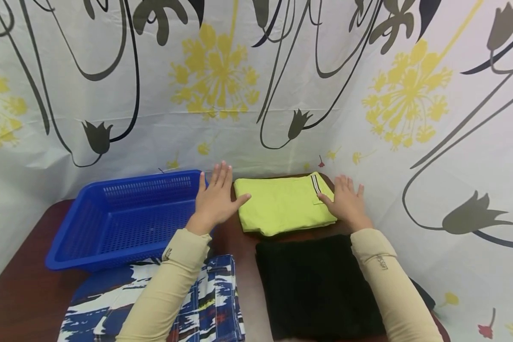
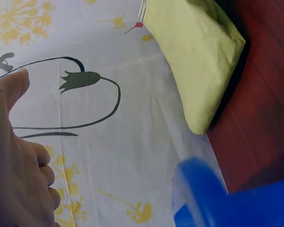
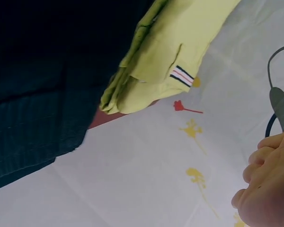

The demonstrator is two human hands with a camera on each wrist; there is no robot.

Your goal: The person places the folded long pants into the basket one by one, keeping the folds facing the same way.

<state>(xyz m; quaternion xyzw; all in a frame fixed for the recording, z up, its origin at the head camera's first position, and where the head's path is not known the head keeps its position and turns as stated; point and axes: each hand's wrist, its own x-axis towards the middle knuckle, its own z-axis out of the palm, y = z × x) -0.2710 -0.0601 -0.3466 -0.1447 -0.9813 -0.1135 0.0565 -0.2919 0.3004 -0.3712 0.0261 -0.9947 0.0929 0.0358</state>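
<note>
both arms are covered by long, close-fitting beige sleeves that reach the wrists; the left sleeve [image 1: 166, 289] bears a small dark printed mark near its cuff, with soft wrinkles along the forearm; the right sleeve [image 1: 393, 289] shows small dark lettering near the wrist, too small to read; the left hand [image 1: 215, 199] and right hand [image 1: 345, 202] are bare, with no gloves, rings or watch in view.

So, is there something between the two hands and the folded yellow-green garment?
Nothing visible. The left hand is at the left edge of the folded yellow-green garment, thumb touching it, and the right hand is at its right edge, both with straight fingers. The blue basket stands further left, apart from the garment.
</note>
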